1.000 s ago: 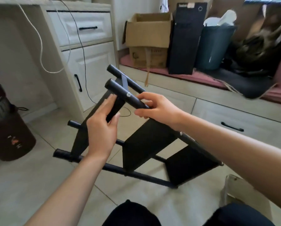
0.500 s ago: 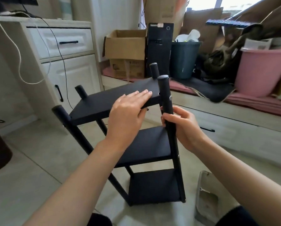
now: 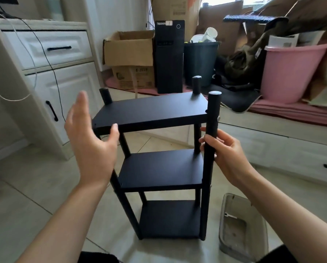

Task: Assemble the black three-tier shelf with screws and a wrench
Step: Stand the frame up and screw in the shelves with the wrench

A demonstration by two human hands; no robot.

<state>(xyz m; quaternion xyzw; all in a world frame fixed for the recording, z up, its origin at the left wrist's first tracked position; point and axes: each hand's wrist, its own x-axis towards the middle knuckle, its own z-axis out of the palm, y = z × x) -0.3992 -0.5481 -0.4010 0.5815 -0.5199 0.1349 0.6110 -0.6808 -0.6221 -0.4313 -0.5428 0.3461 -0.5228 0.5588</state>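
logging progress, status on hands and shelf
Left hand open, off the shelf. Right hand grips front right post. Shelf upright on floor, three tiers on. Nothing in the way.

Open floor (image 3: 35, 186) lies left of the shelf (image 3: 158, 168); a clear tray (image 3: 242, 224) crowds its right, a cabinet (image 3: 50, 92) stands behind-left.

- One view only, from a camera worn on the person's head, facing forward and tilted down toward the floor (image 3: 35, 196).
- It sits close: both forearms enter from the near edge, the left hand (image 3: 91, 141) and right hand (image 3: 228, 158) fill the middle, and the black shelf (image 3: 155, 112) stands just beyond them.
- The wide lens bends the edges; the white cabinet (image 3: 50, 76) leans at far left, the pink tub (image 3: 291, 73) lies far right.
- No second view shares the scene.
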